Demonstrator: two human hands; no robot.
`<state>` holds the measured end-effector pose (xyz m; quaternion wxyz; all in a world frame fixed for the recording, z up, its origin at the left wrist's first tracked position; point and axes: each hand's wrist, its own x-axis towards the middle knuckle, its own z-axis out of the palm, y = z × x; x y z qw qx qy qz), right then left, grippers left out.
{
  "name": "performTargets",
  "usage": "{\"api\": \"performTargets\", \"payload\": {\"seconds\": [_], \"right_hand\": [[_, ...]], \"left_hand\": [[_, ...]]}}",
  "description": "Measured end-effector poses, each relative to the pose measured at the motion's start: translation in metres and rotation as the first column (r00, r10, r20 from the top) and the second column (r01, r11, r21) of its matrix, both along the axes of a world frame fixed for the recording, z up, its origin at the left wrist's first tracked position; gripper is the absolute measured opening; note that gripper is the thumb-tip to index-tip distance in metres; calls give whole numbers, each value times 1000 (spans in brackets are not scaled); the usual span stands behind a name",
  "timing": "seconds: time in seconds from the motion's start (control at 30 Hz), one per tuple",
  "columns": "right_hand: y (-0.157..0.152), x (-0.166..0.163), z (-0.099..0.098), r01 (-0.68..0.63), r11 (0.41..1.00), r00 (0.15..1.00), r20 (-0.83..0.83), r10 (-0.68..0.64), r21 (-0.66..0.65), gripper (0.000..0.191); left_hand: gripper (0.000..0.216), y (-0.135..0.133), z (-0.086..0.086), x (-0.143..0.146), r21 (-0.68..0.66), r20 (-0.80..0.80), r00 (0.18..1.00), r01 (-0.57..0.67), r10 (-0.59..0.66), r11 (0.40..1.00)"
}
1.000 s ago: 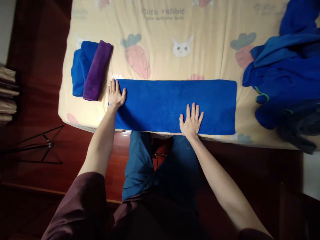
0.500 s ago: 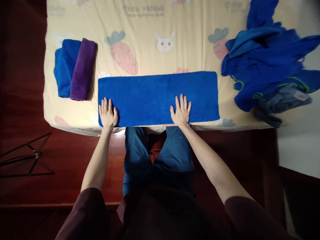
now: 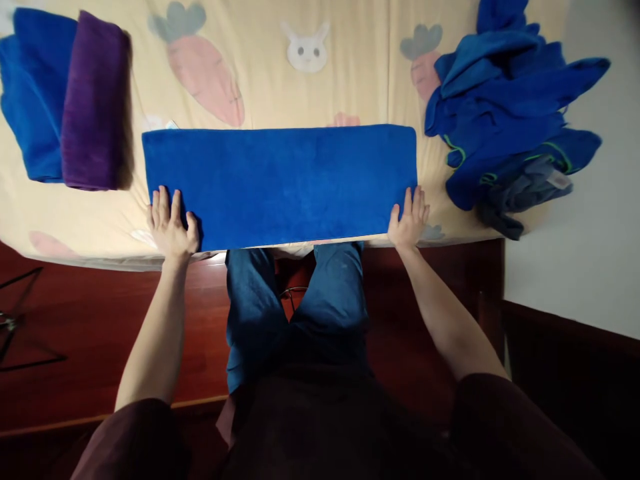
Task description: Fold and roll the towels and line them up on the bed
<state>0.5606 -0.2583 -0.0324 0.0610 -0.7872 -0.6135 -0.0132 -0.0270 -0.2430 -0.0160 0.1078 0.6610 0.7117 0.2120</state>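
Observation:
A blue towel (image 3: 285, 183), folded into a long flat strip, lies along the front edge of the bed. My left hand (image 3: 173, 227) rests flat on its near left corner, fingers spread. At the opposite end, my right hand (image 3: 409, 220) lies over the near right corner with fingers extended, partly on the towel and partly on the sheet. Neither hand is wrapped round the cloth.
At the left lie a rolled or folded purple towel (image 3: 95, 100) and a folded blue towel (image 3: 40, 93) beside it. A crumpled heap of blue cloths (image 3: 505, 100) sits at the right, with a greyish cloth (image 3: 530, 190) at its near side. A patterned sheet (image 3: 270, 73) covers the bed.
My right hand has slid right along the towel to its right end. My left hand stays at the left corner. The view has shifted and come closer.

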Motion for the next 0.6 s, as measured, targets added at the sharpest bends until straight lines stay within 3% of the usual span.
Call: {"api": "performTargets", "payload": {"seconds": [0.2, 0.3, 0.37, 0.47, 0.53, 0.6], "right_hand": [[3, -5, 1, 5, 999, 1000, -3, -5, -31, 64], [10, -15, 15, 46, 995, 996, -71, -53, -84, 64], [2, -32, 29, 61, 996, 989, -129, -68, -59, 64], [-50, -77, 44, -29, 996, 971, -233, 47, 79, 62], [-107, -112, 45, -115, 985, 920, -360, 153, 126, 58], [-164, -140, 41, -182, 979, 854, -479, 202, 88, 54]], "left_hand": [[63, 5, 5, -1, -35, -33, 999, 1, -2, 999], [65, 4, 19, 9, -48, -21, 1000, -11, 10, 999], [67, -12, 27, 26, -20, -17, 1000, -22, 22, 1000], [62, -74, 30, 71, 43, 30, 1000, -10, 9, 999], [52, -132, 27, 106, -13, 123, 991, 60, -58, 998], [43, -187, 23, 136, -110, 176, 968, 201, -180, 973]]}}
